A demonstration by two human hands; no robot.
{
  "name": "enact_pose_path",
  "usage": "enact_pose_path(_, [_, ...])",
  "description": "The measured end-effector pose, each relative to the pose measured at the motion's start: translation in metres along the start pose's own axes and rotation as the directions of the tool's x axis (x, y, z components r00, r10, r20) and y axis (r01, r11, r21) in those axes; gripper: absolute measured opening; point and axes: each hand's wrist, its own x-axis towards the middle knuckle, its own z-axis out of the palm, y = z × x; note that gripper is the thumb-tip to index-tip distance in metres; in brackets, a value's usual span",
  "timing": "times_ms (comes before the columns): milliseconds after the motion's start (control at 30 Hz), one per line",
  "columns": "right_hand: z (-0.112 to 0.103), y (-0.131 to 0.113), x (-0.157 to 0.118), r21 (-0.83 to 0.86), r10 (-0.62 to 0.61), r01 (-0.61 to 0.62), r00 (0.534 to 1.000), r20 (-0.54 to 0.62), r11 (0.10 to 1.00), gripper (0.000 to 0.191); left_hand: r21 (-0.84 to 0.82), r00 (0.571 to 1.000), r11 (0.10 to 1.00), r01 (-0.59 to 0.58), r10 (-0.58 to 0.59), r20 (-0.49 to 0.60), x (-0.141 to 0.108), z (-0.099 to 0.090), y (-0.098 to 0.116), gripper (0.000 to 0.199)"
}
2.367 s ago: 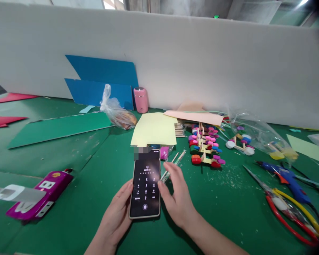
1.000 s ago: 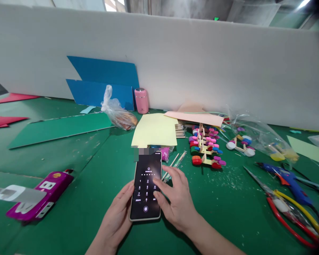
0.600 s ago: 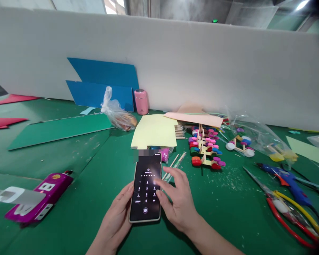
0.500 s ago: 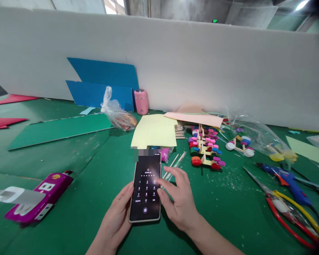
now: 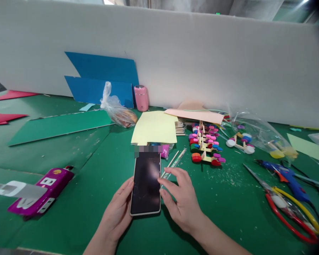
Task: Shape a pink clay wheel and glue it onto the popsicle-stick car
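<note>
A smartphone (image 5: 146, 186) with a dark, blank screen is held upright over the green table. My left hand (image 5: 119, 207) grips it along its left edge and behind its lower part. At the phone's right edge is my right hand (image 5: 179, 198), fingers apart and holding nothing; the tip of one finger is at the screen's edge, and I cannot tell whether it touches. Just beyond the right hand lie thin wooden sticks (image 5: 172, 163), some in clear wrapping. A small purple packet (image 5: 164, 151) sits behind the phone's top right corner.
Yellow paper (image 5: 155, 127) lies beyond the phone, and a pink bottle (image 5: 141, 98) stands at the white partition. Several small stick-and-cap models (image 5: 206, 147) are to the right, with a blue glue gun (image 5: 287, 179) and scissors (image 5: 279, 203) further out. A purple power strip (image 5: 49, 189) is left.
The phone's screen has gone from a lit number keypad to dark. The right hand stays at the phone's right edge, its fingertip slightly nearer the edge. The view has tilted down a little.
</note>
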Motion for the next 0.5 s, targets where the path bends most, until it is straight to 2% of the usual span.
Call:
enact_pose_path(167, [0.000, 0.003, -0.007, 0.019, -0.013, 0.013, 1.000, 0.004, 1.000, 0.027, -0.009, 1.000, 1.000, -0.018, 0.018, 0.012, 0.001, -0.001, 0.000, 0.025])
enact_pose_path(367, [0.002, 0.006, -0.011, 0.033, -0.014, 0.014, 1.000, 0.023, 0.999, 0.027, 0.059, 0.998, 0.998, -0.006, 0.009, -0.054, 0.002, -0.003, -0.002, 0.030])
enact_pose_path(500, [0.003, 0.006, -0.012, 0.043, -0.014, 0.012, 0.999, 0.031, 0.999, 0.026, 0.073, 0.999, 0.997, -0.001, 0.003, -0.036, 0.003, -0.002, -0.002, 0.033])
